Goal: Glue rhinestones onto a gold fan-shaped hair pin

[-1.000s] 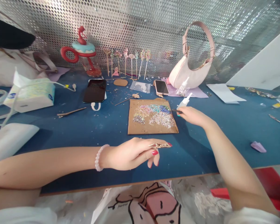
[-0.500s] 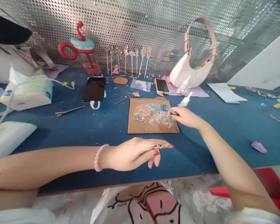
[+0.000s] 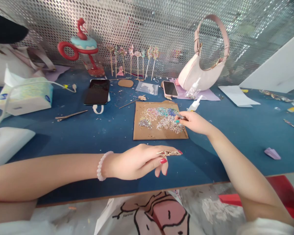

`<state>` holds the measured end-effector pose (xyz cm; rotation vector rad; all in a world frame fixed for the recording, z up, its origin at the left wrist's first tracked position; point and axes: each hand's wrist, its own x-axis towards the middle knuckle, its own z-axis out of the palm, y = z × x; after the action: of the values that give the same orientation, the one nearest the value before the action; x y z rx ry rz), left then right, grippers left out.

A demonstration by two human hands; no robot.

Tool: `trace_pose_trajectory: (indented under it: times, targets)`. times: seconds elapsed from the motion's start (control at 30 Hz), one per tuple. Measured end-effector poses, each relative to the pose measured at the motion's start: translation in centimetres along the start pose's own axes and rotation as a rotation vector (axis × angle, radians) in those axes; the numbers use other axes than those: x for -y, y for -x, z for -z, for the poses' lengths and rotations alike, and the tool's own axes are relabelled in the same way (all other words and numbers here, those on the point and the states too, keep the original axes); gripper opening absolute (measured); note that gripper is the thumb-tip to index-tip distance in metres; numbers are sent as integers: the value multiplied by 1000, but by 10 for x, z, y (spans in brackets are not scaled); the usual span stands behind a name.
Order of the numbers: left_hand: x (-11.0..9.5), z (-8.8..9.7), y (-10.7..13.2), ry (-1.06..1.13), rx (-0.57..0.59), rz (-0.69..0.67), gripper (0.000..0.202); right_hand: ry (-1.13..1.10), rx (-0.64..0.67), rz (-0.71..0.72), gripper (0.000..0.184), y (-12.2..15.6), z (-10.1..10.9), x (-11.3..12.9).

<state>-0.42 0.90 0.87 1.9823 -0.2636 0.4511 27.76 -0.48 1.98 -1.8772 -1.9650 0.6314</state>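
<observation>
My left hand (image 3: 137, 161), wearing a pale pink bead bracelet (image 3: 102, 166), is closed on a slim, ornate gold piece (image 3: 169, 153) lying along the index finger. It is over the blue table in front of a cardboard sheet (image 3: 160, 135). Small sparkling rhinestones (image 3: 170, 125) cover much of that cardboard in loose heaps of pink, teal, blue and clear. At its right side, my right hand (image 3: 194, 122) pinches grey tweezers (image 3: 180, 116), their tips down by the blue stones. The tips are too small to show whether they grip a stone.
A white glue bottle (image 3: 195, 103) lies behind my right hand. Farther back are two phones, a plastic bag (image 3: 147, 88), decorated sticks (image 3: 138, 63), a lidded cup (image 3: 88, 49) and a handbag (image 3: 201, 75). Hair clip (image 3: 71, 115) and tissue pack (image 3: 26, 98) are left.
The view has shifted slightly, so the items at the left and back appear a little displaced. Both hands keep nearly the same pose and hold the same things.
</observation>
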Motion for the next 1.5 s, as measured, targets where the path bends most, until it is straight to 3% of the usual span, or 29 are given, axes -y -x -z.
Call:
trace_pose_trajectory:
  times: [0.4,0.7,1.03,1.5]
  targets:
    - [-1,0,-1,9,-5,3,38,-77,-183,-23,14,-9,-10,-9]
    - [1,0,0,42,3,9,38,3,-359,32,4,-39,-20,0]
    - [1,0,0,37,7,8,39,128,-211,69,7,-17,0,-14]
    - [0,-1,0,13,12,3,38,222,-158,111,9,-19,-4,-15]
